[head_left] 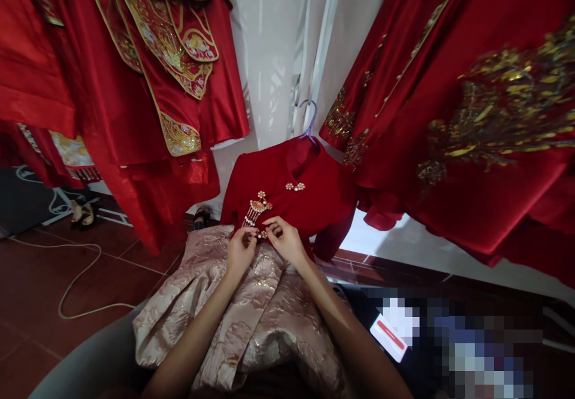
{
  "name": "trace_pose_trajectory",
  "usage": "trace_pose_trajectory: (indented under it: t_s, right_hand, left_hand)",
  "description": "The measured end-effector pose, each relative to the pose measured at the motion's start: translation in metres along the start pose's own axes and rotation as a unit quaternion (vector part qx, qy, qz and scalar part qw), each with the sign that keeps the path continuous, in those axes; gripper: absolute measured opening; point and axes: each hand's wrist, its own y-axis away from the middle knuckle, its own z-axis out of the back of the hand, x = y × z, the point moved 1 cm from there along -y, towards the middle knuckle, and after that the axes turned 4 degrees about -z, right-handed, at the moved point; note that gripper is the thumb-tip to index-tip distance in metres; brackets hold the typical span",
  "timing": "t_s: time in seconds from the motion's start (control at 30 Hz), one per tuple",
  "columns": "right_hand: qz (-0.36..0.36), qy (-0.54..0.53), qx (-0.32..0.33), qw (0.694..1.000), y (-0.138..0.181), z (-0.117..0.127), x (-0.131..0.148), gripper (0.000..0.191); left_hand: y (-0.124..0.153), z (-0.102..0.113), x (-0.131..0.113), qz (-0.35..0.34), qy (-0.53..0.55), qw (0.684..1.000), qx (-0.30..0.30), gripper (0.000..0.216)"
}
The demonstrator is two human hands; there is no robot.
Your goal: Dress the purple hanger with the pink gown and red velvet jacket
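Note:
A red garment (265, 171) with a crossed collar lies in front of me on a purple hanger (309, 126). A pearl-and-gold flower clasp (295, 187) sits at its collar. To the lower left is a beaded tassel ornament (257, 205). Lower down, a small flower clasp (262, 235) shows between my two hands. My left hand (241, 250) pinches at the clasp's left side, fingers curled. My right hand (286, 243) closes thumb and finger at its right side. Below both wrists spreads pale pink brocade fabric (251, 321) with a shiny pattern. The exact fingertip contact is partly hidden.
Red embroidered garments (175, 45) hang at the upper left, and a red gown with gold sequins (498, 111) hangs at the right. A white cable (85, 249) runs over the tiled floor (130, 261). A lit phone screen (390, 338) shows at the lower right, beside a blurred patch.

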Motion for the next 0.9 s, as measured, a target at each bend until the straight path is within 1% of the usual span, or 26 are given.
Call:
trace_pose_trajectory:
  t_s: [0.07,0.2,0.37,0.5,0.9]
  right_hand:
    - [-0.002,0.003,-0.002,1.0,0.0002,0.0002,-0.0001,0.021]
    - [-0.007,0.008,-0.001,1.0,-0.0002,0.0008,-0.0003,0.021]
    - [-0.011,0.01,0.002,1.0,-0.0002,0.0017,0.0008,0.022]
    - [-0.009,0.005,0.004,1.0,0.0002,0.0022,0.0016,0.021]
    - [-0.006,0.005,0.004,1.0,0.0004,0.0005,-0.001,0.02]
  left_hand:
    - [0.0,0.0002,-0.0008,0.005,0.006,1.0,-0.003,0.018]
    - [0.0007,-0.0004,-0.0046,0.02,0.034,0.999,0.015,0.015]
    - [0.0014,-0.0023,-0.0059,0.026,0.056,0.998,0.024,0.017]
    - [0.0023,-0.0037,-0.0041,0.023,0.051,0.998,0.041,0.015]
    - [0.0019,-0.0027,-0.0062,0.013,0.045,0.998,0.038,0.014]
